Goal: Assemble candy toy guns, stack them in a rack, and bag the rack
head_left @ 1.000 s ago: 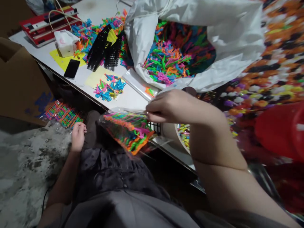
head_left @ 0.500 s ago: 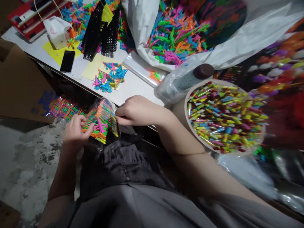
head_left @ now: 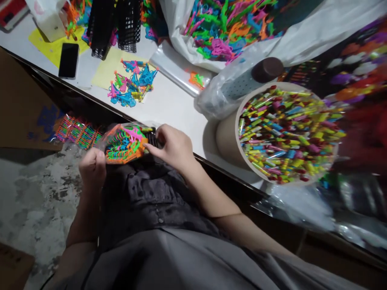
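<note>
Over my lap is a clear plastic bag (head_left: 122,151) packed with rows of small green, orange, pink and blue plastic toys. My left hand (head_left: 93,167) is closed on the bag's left edge, fingers curled into a fist. At its right end, my right hand (head_left: 175,147) has the thumb against the orange toys and the fingers curled round the far side. A black slatted piece (head_left: 151,137) shows beside those fingers. Left of the bag hang other wrapped toy rows (head_left: 77,131). On the table beyond lies a small pile of blue and pink toys (head_left: 133,82).
A round tub (head_left: 229,139) full of small coloured tubes stands at right, beside a bottle in plastic (head_left: 238,86). Behind are a white sack (head_left: 181,40) of toys, black mesh racks (head_left: 101,28) and a phone (head_left: 68,60). A cardboard box (head_left: 21,108) is at left.
The bag has turned so its toy rows face up more. My left hand has closed into a fist on its edge; my right hand has rotated, thumb now on the bag's right end. The view has shifted.
</note>
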The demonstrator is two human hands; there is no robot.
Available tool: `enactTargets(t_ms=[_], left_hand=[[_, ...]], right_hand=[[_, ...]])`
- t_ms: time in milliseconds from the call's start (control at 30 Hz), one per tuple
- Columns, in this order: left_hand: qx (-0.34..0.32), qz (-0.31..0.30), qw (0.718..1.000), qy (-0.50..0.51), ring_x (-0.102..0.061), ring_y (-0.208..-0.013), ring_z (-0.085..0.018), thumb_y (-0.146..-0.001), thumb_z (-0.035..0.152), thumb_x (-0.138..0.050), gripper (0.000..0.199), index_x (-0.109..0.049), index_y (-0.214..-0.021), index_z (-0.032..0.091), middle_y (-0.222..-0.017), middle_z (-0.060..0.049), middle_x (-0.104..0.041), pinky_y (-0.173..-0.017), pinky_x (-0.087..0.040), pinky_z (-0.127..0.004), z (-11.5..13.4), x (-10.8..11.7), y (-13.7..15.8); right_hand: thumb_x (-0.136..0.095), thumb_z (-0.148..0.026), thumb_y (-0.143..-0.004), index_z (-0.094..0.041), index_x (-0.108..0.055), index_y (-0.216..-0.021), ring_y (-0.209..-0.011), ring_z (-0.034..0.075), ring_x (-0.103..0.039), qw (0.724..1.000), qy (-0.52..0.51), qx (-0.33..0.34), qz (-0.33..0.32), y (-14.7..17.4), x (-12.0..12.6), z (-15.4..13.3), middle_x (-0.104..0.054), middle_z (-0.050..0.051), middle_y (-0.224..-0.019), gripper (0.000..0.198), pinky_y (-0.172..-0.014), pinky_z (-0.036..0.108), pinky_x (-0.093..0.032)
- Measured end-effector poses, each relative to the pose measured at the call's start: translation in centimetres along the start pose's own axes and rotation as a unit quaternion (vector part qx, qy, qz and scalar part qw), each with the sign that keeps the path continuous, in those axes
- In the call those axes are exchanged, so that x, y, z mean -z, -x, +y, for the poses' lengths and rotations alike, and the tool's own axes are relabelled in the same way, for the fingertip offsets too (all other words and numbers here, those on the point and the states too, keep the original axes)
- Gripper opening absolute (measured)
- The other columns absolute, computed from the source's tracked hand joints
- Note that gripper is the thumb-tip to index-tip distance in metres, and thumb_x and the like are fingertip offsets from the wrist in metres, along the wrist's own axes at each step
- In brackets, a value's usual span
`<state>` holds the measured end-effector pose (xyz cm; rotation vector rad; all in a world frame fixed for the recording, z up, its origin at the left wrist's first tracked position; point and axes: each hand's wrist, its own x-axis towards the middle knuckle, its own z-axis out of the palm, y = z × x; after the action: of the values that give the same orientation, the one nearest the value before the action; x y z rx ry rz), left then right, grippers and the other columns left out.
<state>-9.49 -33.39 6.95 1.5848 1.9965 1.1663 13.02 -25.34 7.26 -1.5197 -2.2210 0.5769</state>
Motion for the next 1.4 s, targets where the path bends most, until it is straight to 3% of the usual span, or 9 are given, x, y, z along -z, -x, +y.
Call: enactTargets(t_ms=[200, 333, 467, 667, 833, 967, 1200, 1267, 1400], left_hand=[[0.025, -0.016, 0.999, 0.027, -0.037, -0.050, -0.011, -0.088, 0.035, -0.041, 0.037, -0.036, -0.054, 0.019, -0.052, 0.002, -0.036, -0.048, -0.029, -0.025, 0.2, -1.2, 0.0], [0.029, 0.018, 0.998, 0.051, -0.039, -0.049, -0.010, -0.088, 0.036, -0.042, 0.038, -0.037, -0.054, 0.019, -0.050, 0.002, -0.037, -0.047, -0.030, -0.025, 0.2, -1.4, 0.1], [-0.002, 0.086, 0.986, 0.145, -0.036, -0.043, -0.008, -0.090, 0.034, -0.045, 0.043, -0.035, -0.051, 0.018, -0.047, 0.004, -0.034, -0.044, -0.028, -0.024, -0.3, -1.3, 0.4], [-0.088, 0.160, 0.947, 0.265, -0.034, -0.039, -0.005, -0.087, 0.021, -0.052, 0.042, -0.036, -0.048, 0.016, -0.045, 0.005, -0.033, -0.038, -0.025, -0.020, 0.3, -0.1, -0.6], [-0.057, 0.202, 0.906, 0.368, -0.027, -0.034, -0.004, -0.081, 0.021, -0.054, 0.037, -0.036, -0.048, 0.017, -0.042, 0.006, -0.026, -0.033, -0.019, -0.019, 0.9, 1.5, -2.1], [0.002, 0.131, 0.908, 0.399, -0.020, -0.033, -0.003, -0.081, 0.023, -0.056, 0.033, -0.040, -0.052, 0.017, -0.042, 0.007, -0.026, -0.029, -0.012, -0.019, -0.3, 2.6, -4.4], [-0.165, -0.050, 0.935, 0.309, -0.033, -0.037, -0.006, -0.090, 0.034, -0.054, 0.041, -0.043, -0.054, 0.017, -0.045, 0.004, -0.036, -0.035, -0.024, -0.021, 1.2, 3.9, -8.4], [-0.221, -0.179, 0.936, 0.208, -0.038, -0.043, -0.007, -0.092, 0.035, -0.049, 0.041, -0.047, -0.056, 0.017, -0.049, 0.001, -0.042, -0.040, -0.027, -0.022, 3.1, 4.2, -8.4], [-0.270, -0.394, 0.873, 0.099, -0.037, -0.046, -0.010, -0.094, 0.043, -0.041, 0.047, -0.041, -0.054, 0.018, -0.050, 0.001, -0.039, -0.047, -0.028, -0.026, 5.3, 4.7, -7.6]], right_hand=[[-0.056, -0.049, -0.079, -0.018, -0.048, -0.097, -0.074, 0.015, -0.049, 0.974, -0.101, -0.170, 0.112, 1.6, -3.1, 5.1, -0.056, 0.007, -0.093, 0.037, -0.066, 0.028, -0.037], [-0.059, -0.046, -0.078, -0.018, -0.052, -0.080, -0.064, 0.012, -0.044, 0.975, -0.106, -0.196, 0.021, -0.4, -2.6, 5.9, -0.054, 0.001, -0.074, 0.029, -0.059, 0.024, -0.031], [-0.053, -0.040, -0.083, -0.017, -0.044, -0.057, -0.052, 0.008, -0.034, 0.971, -0.176, -0.148, -0.070, -0.7, -0.2, 4.8, -0.039, -0.003, -0.052, 0.035, -0.053, 0.023, -0.024], [-0.054, -0.044, -0.085, -0.017, -0.039, -0.053, -0.050, 0.007, -0.031, 0.965, -0.262, -0.028, 0.009, 0.8, 3.4, 1.0, -0.034, -0.003, -0.049, 0.045, -0.049, 0.023, -0.022], [-0.055, -0.043, -0.086, -0.018, -0.036, -0.053, -0.050, 0.007, -0.031, 0.937, -0.347, -0.015, 0.045, 0.3, 3.1, 0.8, -0.035, -0.003, -0.050, 0.046, -0.049, 0.023, -0.024], [-0.057, -0.043, -0.085, -0.017, -0.036, -0.051, -0.048, 0.007, -0.030, 0.934, -0.356, 0.018, 0.015, -0.3, 2.4, 0.8, -0.033, -0.004, -0.049, 0.047, -0.048, 0.023, -0.023], [-0.054, -0.037, -0.088, -0.017, -0.054, -0.064, -0.057, 0.008, -0.048, 0.880, -0.267, 0.241, -0.310, 0.9, 2.0, -0.1, -0.053, 0.000, -0.058, 0.032, -0.058, 0.021, -0.038], [-0.051, -0.039, -0.090, -0.017, -0.061, -0.076, -0.063, 0.010, -0.054, 0.915, -0.242, 0.189, -0.261, 0.3, 1.8, 1.2, -0.061, 0.002, -0.068, 0.028, -0.061, 0.023, -0.042], [-0.045, -0.035, -0.092, -0.021, -0.063, -0.101, -0.084, 0.017, -0.059, 0.972, -0.198, 0.127, -0.017, -2.2, 1.5, 2.8, -0.065, 0.007, -0.094, 0.025, -0.076, 0.032, -0.048]])
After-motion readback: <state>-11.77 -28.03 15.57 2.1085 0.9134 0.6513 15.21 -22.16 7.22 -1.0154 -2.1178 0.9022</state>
